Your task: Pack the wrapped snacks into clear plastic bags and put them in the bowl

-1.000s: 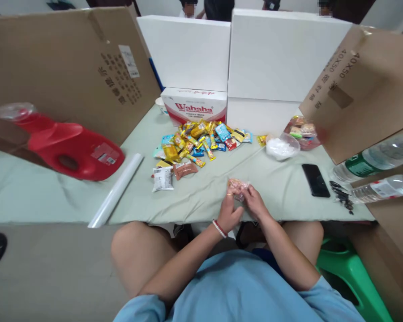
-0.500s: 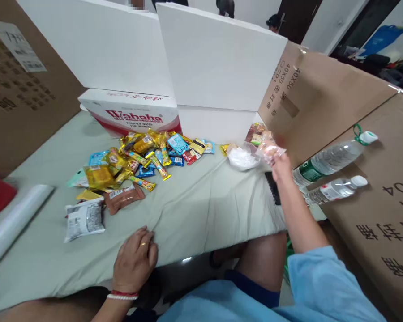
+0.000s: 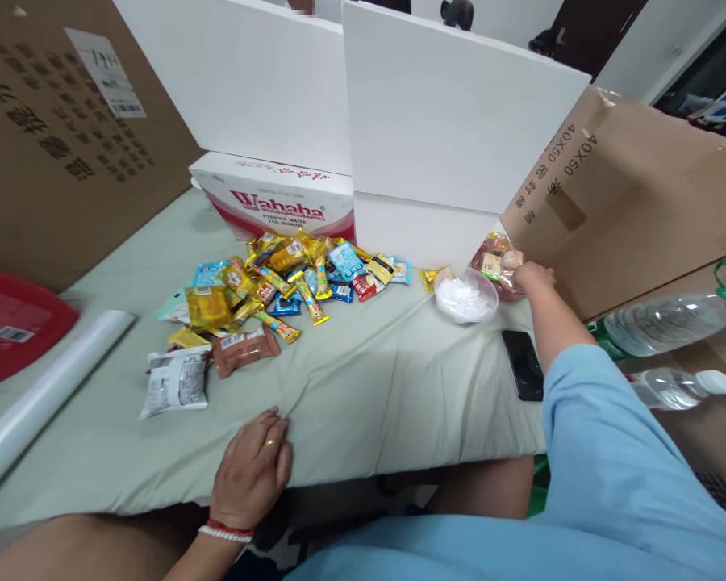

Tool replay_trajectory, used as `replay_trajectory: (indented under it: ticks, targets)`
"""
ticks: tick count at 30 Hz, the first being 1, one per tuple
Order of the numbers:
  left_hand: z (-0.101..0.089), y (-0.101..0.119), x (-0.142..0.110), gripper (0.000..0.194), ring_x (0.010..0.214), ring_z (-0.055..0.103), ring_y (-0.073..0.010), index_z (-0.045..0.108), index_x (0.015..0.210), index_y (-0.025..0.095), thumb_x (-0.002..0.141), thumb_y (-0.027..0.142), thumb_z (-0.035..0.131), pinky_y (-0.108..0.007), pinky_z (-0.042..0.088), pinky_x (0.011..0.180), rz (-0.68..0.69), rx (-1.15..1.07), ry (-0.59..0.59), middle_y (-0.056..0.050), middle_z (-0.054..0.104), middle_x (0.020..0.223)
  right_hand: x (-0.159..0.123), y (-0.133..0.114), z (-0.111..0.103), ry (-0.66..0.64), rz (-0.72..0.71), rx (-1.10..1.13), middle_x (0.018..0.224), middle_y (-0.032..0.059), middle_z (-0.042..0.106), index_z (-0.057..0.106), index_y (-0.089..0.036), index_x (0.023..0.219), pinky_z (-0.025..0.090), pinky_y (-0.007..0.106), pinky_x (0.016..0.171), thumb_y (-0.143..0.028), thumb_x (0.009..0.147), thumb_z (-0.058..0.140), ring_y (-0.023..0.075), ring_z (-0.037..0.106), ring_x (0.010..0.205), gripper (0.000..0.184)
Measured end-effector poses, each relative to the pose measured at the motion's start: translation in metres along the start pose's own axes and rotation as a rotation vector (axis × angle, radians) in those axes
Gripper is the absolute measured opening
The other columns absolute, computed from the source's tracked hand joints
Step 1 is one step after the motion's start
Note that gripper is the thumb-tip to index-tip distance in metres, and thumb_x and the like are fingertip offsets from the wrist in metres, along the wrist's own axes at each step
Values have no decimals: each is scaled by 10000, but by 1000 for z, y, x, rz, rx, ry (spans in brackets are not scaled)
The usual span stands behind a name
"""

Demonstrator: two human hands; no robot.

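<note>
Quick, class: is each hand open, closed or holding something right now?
Left hand: open, palm down on the pale green cloth, nothing visibly held.
Right hand: at the red see-through container of wrapped snacks; grip cannot be told.

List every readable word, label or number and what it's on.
"Wahaha®": water carton
"PURIFIED WATER FOR DRINKING": same carton
"40X50": right cardboard panel, twice
"温馨提示": left cardboard panel
Too small or blurred: other Chinese print, shipping label, jug label, green bottle label, snack wrappers.

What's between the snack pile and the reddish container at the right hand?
Head view: a small yellow packet and a clear bowl holding something white, between snack pile and reddish container.
</note>
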State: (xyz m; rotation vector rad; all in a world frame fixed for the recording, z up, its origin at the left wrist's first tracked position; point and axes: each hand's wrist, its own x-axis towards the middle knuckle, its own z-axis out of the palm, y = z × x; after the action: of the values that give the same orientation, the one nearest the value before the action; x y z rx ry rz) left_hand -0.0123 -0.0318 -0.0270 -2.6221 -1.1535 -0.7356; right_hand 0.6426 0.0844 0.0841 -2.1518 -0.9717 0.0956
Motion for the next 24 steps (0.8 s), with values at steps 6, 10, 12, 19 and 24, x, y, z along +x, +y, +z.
replay_trajectory:
  ticks: [6, 10, 12, 19, 24]
  targets:
    - [0, 3, 0, 186, 1077, 668, -298, 594, 1071, 157, 897, 105, 557, -414, 514, 932, -14, 15, 8, -162, 683, 1121, -26, -26, -7, 206, -58, -331, 1200, 267, 574, 689, -117, 902, 305, 585, 1042, -273, 875, 670, 367, 365, 1295, 159]
    - [1, 3, -2, 173, 1082, 665, -302, 613, 1050, 152, 893, 110, 553, -421, 511, 935, -28, 1, 7, -164, 685, 1118, -51, -57, 8, 23, -270, -366, 1067, 126, 682, 738, -176, 1014, 443, 401, 964, -217, 904, 543, 266, 574, 1072, 228]
    - [2, 3, -2, 172, 1085, 665, -306, 626, 1043, 147, 891, 115, 552, -425, 511, 933, -41, -5, 2, -167, 687, 1118, -64, -71, 28, -184, -286, -353, 969, 77, 721, 757, -187, 980, 475, 320, 893, -230, 887, 573, 213, 624, 929, 210]
    - [0, 6, -5, 178, 1108, 651, -300, 643, 1010, 163, 887, 104, 529, -432, 505, 952, -125, -100, 2, -154, 689, 1109, -100, -97, 64, -237, -236, -415, 878, 98, 741, 773, -167, 891, 496, 332, 842, -207, 806, 631, 227, 648, 845, 170]
    - [-4, -2, 3, 151, 989, 665, -235, 609, 925, 209, 901, 112, 496, -371, 513, 853, -271, -454, 41, -67, 694, 970, -102, -102, 30, -26, -289, -392, 1019, 123, 758, 748, -166, 1041, 497, 374, 910, -307, 885, 513, 262, 662, 941, 315]
